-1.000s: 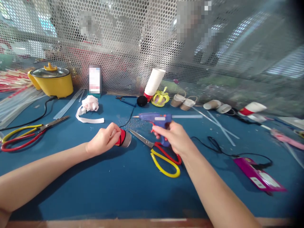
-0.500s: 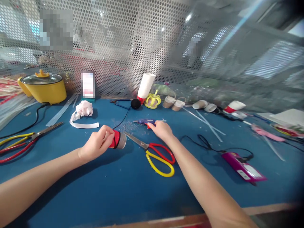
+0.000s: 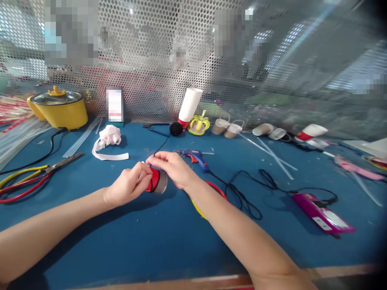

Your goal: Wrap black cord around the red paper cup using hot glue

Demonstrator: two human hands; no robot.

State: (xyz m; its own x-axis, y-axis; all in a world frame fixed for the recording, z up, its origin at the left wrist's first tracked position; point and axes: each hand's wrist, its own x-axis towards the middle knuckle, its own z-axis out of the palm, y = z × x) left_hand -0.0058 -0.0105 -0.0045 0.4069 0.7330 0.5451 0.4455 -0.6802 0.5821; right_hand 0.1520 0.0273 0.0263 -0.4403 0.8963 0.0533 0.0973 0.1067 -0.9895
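Observation:
My left hand is closed around a small red paper cup, its greyish end facing right. A black cord is wound about the cup and runs back to a black ball of cord. My right hand pinches this cord between thumb and fingertips, just above the cup. Behind the right hand lies a blue glue gun with an orange trigger. Scissors with red and yellow handles are mostly hidden under my right forearm.
At left are a yellow pot, a white ribbon bundle and more scissors. Along the back stand a phone, stacked white cups, a yellow crown-like piece and little baskets. A purple power box lies right.
My right hand has let go of the glue gun and moved left to the cord at the cup. The glue gun now lies on the table. My left hand still holds the cup.

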